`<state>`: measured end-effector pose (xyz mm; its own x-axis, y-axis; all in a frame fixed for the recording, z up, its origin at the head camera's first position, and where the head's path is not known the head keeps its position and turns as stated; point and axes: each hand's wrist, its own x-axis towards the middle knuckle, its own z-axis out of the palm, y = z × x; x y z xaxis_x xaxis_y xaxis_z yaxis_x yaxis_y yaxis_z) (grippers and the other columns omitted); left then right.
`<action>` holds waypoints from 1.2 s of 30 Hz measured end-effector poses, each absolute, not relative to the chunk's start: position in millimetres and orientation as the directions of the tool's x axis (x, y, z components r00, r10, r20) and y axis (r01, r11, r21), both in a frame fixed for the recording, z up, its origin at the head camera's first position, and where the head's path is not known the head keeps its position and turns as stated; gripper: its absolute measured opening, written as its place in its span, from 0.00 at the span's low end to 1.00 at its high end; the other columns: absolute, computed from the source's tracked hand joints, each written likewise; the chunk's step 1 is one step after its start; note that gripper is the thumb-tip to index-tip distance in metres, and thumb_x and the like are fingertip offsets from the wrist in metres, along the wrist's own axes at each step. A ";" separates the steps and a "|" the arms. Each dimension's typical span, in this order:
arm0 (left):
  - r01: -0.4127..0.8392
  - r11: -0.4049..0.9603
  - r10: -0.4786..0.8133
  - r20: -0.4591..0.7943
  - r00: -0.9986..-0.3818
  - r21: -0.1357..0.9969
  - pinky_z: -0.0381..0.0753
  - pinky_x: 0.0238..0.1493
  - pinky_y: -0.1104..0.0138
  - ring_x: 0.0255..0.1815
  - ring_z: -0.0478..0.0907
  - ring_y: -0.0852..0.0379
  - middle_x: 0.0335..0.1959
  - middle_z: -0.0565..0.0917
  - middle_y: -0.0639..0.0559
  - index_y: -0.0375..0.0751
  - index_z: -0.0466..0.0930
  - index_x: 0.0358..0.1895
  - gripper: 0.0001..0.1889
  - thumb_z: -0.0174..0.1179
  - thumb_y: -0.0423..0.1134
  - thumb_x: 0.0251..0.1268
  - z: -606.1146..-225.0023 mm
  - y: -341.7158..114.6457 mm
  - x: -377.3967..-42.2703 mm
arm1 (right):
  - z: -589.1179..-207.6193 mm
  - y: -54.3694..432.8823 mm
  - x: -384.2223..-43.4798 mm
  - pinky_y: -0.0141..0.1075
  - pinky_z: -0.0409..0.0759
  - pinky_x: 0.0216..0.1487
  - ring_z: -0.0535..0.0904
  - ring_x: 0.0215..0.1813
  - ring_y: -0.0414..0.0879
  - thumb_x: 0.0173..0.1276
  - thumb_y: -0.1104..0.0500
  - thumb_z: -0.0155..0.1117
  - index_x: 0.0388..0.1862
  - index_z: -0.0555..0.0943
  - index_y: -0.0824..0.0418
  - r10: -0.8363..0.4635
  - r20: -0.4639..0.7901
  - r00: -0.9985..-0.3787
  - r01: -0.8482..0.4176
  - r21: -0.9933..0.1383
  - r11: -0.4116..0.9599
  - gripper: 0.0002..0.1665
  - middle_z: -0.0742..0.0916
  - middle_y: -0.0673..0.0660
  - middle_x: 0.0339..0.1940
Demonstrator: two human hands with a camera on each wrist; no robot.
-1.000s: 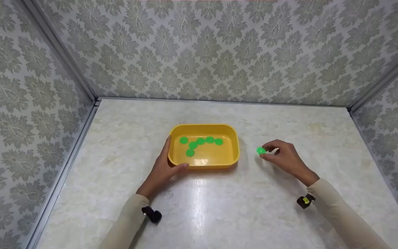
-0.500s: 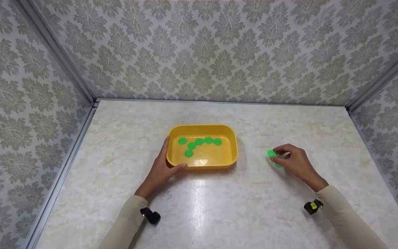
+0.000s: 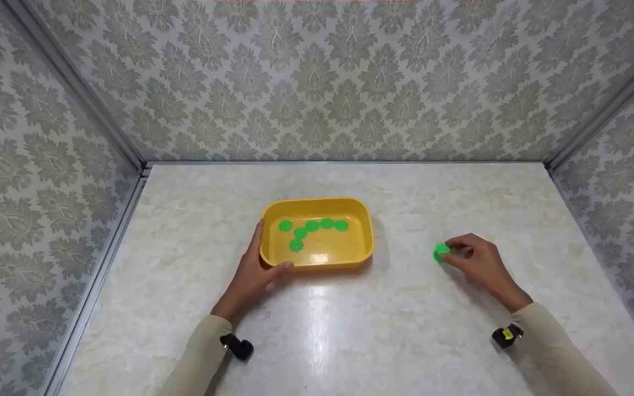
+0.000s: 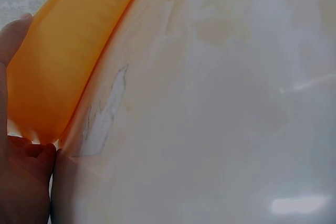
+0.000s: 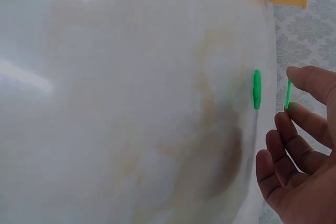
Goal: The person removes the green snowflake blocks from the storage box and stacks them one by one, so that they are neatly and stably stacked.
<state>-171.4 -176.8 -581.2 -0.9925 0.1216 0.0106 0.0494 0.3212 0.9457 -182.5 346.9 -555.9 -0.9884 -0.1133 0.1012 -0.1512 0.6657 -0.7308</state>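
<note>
My left hand (image 3: 248, 280) grips a yellow plastic tub (image 3: 317, 263) at its left end, thumb at the near rim and fingers along the side. Several flat green discs with scalloped edges lie inside, most of them in a curved row touching one another, with one green disc (image 3: 285, 225) apart at the left. To the right of the tub, my right hand (image 3: 482, 265) pinches another green disc (image 5: 288, 94) between thumb and index finger. Below it on the table is a further green disc (image 5: 256, 89), seen edge-on in the right wrist view; in the head view the two overlap.
The tub stands on a pale marble-patterned table (image 3: 405, 330). Patterned wall panels (image 3: 317, 82) enclose its back and both sides, with grey metal strips along the corners. Each wrist wears a small black camera (image 3: 507, 335).
My right hand has moved right and nearer to me with its disc, which now overlaps the disc on the table. The left hand keeps its grip on the tub.
</note>
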 end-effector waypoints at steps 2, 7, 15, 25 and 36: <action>0.045 0.326 0.120 0.006 -0.993 0.944 0.57 0.86 0.53 0.88 0.57 0.54 0.92 0.50 0.57 0.66 0.36 0.93 0.64 0.80 0.54 0.67 -581.2 -177.2 -171.3 | -556.5 347.1 -180.6 0.28 0.77 0.50 0.83 0.51 0.50 0.73 0.52 0.81 0.58 0.91 0.59 -0.110 0.100 -0.989 -0.148 -0.730 0.667 0.19 0.91 0.57 0.53; 0.052 0.328 0.125 0.012 -0.992 0.943 0.56 0.87 0.51 0.89 0.55 0.54 0.92 0.48 0.58 0.66 0.35 0.93 0.64 0.79 0.54 0.68 -580.1 -177.3 -171.1 | -559.9 347.4 -177.7 0.28 0.77 0.50 0.83 0.51 0.50 0.74 0.53 0.81 0.58 0.90 0.59 -0.107 0.098 -0.989 -0.145 -0.728 0.670 0.18 0.90 0.57 0.53; 0.050 0.308 0.131 0.010 -0.991 0.950 0.58 0.86 0.51 0.88 0.57 0.54 0.92 0.48 0.59 0.68 0.35 0.92 0.64 0.79 0.53 0.69 -580.2 -177.4 -170.8 | -564.4 347.2 -175.2 0.29 0.75 0.50 0.81 0.51 0.49 0.73 0.54 0.81 0.57 0.90 0.60 -0.096 0.098 -0.991 -0.137 -0.726 0.674 0.18 0.89 0.57 0.52; 0.062 0.329 0.127 0.021 -0.992 0.942 0.55 0.87 0.50 0.88 0.57 0.52 0.92 0.50 0.54 0.65 0.36 0.93 0.64 0.79 0.52 0.69 -580.4 -177.0 -171.4 | -568.1 346.9 -175.9 0.34 0.75 0.54 0.82 0.55 0.52 0.74 0.52 0.80 0.59 0.90 0.60 -0.101 0.094 -0.990 -0.138 -0.705 0.695 0.21 0.89 0.58 0.55; 0.085 0.314 0.136 0.044 -0.990 0.946 0.59 0.86 0.49 0.87 0.59 0.50 0.92 0.51 0.50 0.62 0.36 0.93 0.64 0.80 0.49 0.69 -582.9 -178.0 -172.0 | -569.8 345.1 -177.4 0.38 0.75 0.53 0.80 0.54 0.51 0.74 0.52 0.80 0.59 0.90 0.61 -0.114 0.103 -0.988 -0.154 -0.689 0.708 0.20 0.89 0.59 0.54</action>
<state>-172.0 -178.0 -582.9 -0.9897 0.1363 0.0441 0.0853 0.3140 0.9456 -177.4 345.1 -569.8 -0.9881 -0.1142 0.1028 -0.1535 0.7079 -0.6894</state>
